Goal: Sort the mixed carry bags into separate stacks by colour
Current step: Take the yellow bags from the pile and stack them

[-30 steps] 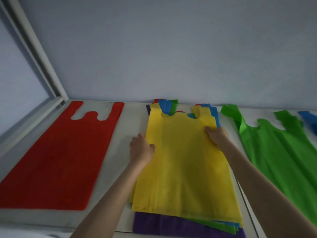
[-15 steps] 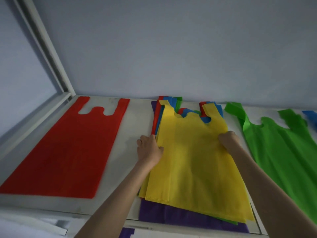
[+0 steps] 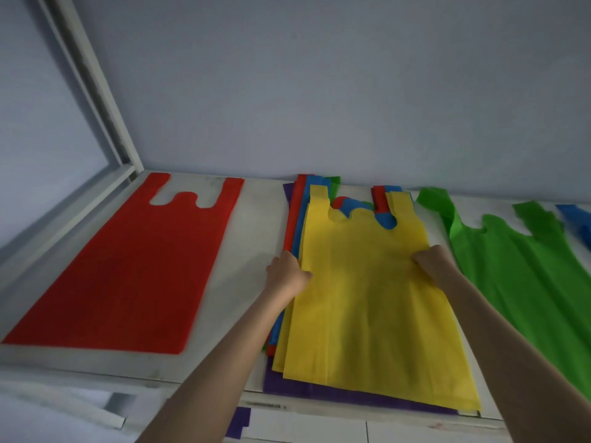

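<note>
A yellow carry bag [image 3: 371, 302] lies on top of the mixed pile [image 3: 295, 219] of red, blue, green and purple bags in the middle of the white table [image 3: 256, 225]. My left hand [image 3: 286, 273] pinches the yellow bag's left edge, thumb on top. My right hand [image 3: 431, 265] grips its right edge, bunching the fabric. A second yellow bag peeks out beneath on the left. A red bag [image 3: 128, 266] lies flat at the left, a green bag [image 3: 527, 282] at the right.
A blue bag [image 3: 575, 222] shows at the far right edge. A grey wall rises behind the table and a white window frame [image 3: 92, 91] runs up at the left. A purple bag [image 3: 319, 393] sticks out at the pile's near end by the table's front edge.
Both hands have slid the yellow bag toward me and slightly right, uncovering more of the red and blue bags at the pile's left and top. The view has tilted down.
</note>
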`<act>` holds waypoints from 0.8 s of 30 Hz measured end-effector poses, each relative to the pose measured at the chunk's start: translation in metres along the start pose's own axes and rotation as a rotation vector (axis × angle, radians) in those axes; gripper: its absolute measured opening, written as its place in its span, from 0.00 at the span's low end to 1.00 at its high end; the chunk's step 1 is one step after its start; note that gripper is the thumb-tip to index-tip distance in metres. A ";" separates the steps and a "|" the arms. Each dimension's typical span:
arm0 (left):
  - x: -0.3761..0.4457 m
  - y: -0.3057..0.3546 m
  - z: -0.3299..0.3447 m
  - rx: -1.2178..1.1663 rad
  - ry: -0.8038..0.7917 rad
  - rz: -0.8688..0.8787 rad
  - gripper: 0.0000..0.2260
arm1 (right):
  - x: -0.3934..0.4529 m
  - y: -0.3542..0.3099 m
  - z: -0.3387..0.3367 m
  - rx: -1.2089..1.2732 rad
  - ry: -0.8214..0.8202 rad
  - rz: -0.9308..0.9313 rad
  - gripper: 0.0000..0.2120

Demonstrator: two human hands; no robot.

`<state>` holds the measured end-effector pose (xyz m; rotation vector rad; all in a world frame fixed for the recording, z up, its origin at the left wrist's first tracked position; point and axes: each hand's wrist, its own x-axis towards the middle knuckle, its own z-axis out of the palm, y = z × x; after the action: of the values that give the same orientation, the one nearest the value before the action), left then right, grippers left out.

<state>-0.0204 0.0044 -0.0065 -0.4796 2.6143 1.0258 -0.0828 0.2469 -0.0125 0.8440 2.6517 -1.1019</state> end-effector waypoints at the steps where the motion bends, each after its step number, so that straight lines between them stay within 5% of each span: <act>1: -0.002 0.001 0.001 0.018 0.016 0.007 0.23 | 0.000 0.002 0.000 -0.012 0.000 0.000 0.17; 6: -0.012 0.004 0.008 0.030 0.046 0.198 0.19 | -0.003 0.006 0.001 -0.007 0.009 -0.007 0.18; 10: -0.015 0.003 0.012 0.008 -0.116 0.348 0.23 | -0.009 0.007 0.001 -0.012 -0.002 -0.033 0.19; 24: -0.036 0.001 0.014 -0.027 -0.094 0.291 0.16 | -0.045 0.023 -0.006 0.042 -0.006 -0.080 0.20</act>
<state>0.0141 0.0218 -0.0020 -0.0528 2.6386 1.1407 -0.0325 0.2444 -0.0064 0.7464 2.6882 -1.1800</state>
